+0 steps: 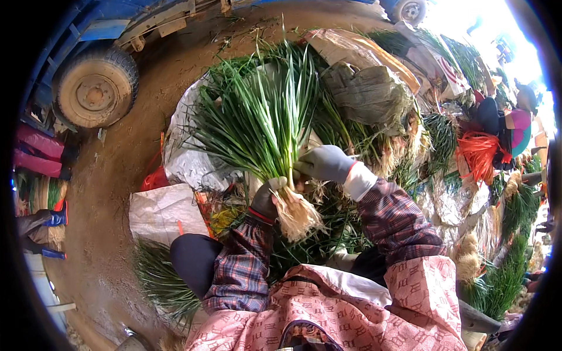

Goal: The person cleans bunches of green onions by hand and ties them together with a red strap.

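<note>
A bunch of green onions (257, 123) stands upright before me, leaves fanned out at the top and a thick tuft of pale roots (297, 216) hanging below. My left hand (267, 199), in a grey glove, is wrapped round the white stems just above the roots. From the right, my right hand (328, 164), also gloved in grey, closes its fingers on a stalk at the bunch's right side. Its fingertips are partly hidden behind the stems. Loose green leaves (316, 251) lie beneath, between my knees.
A grey-green sack (374, 96) lies over a heap of onions at the right. White sacking (193, 146) spreads behind the bunch. A blue truck's wheel (96, 90) stands at far left. Another person (518, 126) is at far right beside red strips (477, 155). Blue boots (55, 216) show at left.
</note>
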A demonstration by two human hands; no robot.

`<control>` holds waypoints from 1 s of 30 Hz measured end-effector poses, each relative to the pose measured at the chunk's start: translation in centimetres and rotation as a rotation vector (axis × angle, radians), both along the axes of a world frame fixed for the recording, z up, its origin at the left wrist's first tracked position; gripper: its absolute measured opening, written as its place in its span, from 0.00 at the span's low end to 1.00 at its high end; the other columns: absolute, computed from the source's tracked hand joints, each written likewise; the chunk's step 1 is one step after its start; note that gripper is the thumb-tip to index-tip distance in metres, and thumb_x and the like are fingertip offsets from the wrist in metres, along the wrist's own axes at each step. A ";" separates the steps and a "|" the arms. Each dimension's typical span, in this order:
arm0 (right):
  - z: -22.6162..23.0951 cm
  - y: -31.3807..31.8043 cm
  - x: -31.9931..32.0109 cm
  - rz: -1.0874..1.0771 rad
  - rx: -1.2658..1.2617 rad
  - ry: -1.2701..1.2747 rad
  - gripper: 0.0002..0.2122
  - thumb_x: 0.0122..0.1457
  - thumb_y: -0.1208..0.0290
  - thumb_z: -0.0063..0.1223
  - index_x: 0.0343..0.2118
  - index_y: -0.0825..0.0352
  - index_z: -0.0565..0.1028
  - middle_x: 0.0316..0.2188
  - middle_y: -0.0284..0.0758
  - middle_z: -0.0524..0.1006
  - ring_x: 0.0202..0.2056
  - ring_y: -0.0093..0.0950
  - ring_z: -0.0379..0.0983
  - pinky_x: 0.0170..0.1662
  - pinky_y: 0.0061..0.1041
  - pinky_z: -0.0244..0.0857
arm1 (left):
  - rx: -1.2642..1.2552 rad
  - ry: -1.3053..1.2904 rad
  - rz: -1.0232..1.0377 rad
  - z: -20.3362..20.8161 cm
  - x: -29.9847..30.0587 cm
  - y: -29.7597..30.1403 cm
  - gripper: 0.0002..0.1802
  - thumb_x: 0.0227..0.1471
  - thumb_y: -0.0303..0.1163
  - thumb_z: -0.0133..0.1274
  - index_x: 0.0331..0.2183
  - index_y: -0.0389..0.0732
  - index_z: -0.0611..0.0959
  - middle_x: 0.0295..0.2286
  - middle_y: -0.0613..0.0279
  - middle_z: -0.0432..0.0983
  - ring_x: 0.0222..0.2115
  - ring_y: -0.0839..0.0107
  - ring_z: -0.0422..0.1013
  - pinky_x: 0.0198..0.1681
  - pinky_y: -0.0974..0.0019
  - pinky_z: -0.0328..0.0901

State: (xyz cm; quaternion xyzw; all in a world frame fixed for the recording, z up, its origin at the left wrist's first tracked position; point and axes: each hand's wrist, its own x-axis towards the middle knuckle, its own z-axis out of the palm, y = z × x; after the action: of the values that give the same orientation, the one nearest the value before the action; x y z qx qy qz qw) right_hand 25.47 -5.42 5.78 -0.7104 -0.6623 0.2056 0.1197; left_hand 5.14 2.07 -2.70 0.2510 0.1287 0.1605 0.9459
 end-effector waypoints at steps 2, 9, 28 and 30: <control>-0.5 0.4 0.8 0.034 -0.150 0.231 0.16 0.60 0.56 0.48 0.33 0.65 0.81 0.26 0.38 0.80 0.31 0.33 0.78 0.38 0.33 0.69 | -0.017 -0.015 0.010 -0.1 -0.3 0.2 0.22 0.49 0.34 0.53 0.46 0.32 0.77 0.35 0.50 0.78 0.33 0.60 0.77 0.38 0.57 0.76; -3.8 1.1 2.3 -0.451 0.259 0.541 0.19 0.62 0.54 0.51 0.30 0.68 0.78 0.20 0.30 0.77 0.23 0.25 0.72 0.32 0.23 0.69 | -0.124 -0.113 -0.050 1.4 -0.7 -0.4 0.22 0.46 0.37 0.55 0.42 0.35 0.77 0.40 0.49 0.74 0.39 0.55 0.75 0.40 0.55 0.73; -4.7 -3.3 -3.1 -0.498 -0.079 0.646 0.13 0.59 0.63 0.52 0.39 0.68 0.75 0.33 0.41 0.78 0.32 0.32 0.75 0.36 0.34 0.71 | -0.065 -0.212 -0.160 1.1 -0.6 2.1 0.36 0.47 0.29 0.55 0.58 0.36 0.64 0.34 0.52 0.75 0.36 0.54 0.75 0.37 0.53 0.74; -4.7 -3.4 -1.4 -0.434 0.108 0.029 0.11 0.58 0.64 0.53 0.38 0.66 0.75 0.32 0.42 0.77 0.31 0.35 0.75 0.34 0.35 0.71 | 0.000 -0.035 -0.055 1.3 -0.6 2.0 0.35 0.46 0.29 0.54 0.57 0.35 0.66 0.34 0.52 0.75 0.33 0.54 0.76 0.35 0.54 0.74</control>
State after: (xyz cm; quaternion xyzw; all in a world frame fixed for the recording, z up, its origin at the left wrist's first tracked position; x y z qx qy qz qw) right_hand 24.08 -8.77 1.13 -0.8257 -0.5024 0.1496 0.2086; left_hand 4.52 4.04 -1.43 0.2517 0.1052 0.1389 0.9520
